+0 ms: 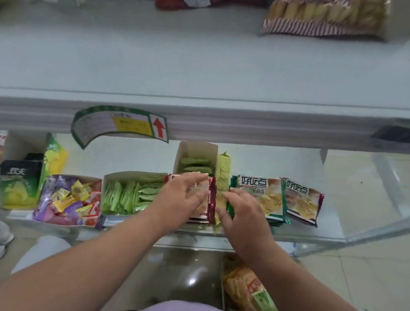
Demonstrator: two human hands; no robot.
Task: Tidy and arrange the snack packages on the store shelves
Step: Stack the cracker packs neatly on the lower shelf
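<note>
On lower shelf (318, 236), centre | left hand (180, 199) lay flat-fingered on red packet stack (211, 200); right hand (243, 211) pinched yellow-green packet (222, 180) | judged light, limp, slippery film; best held by edges.

A shop: white retail shelves (208, 78) with a price label (119, 125) and boxed snack packets (129, 194).

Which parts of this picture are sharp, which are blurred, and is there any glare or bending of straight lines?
Head view: the upper shelf's bags, such as the striped biscuit bag, are soft and blurred; the green-edged packs beside the right hand are sharp enough to read. A bright glare spot sits on the glossy floor. The shelf edge tilts and curves from wide-angle distortion.
</note>
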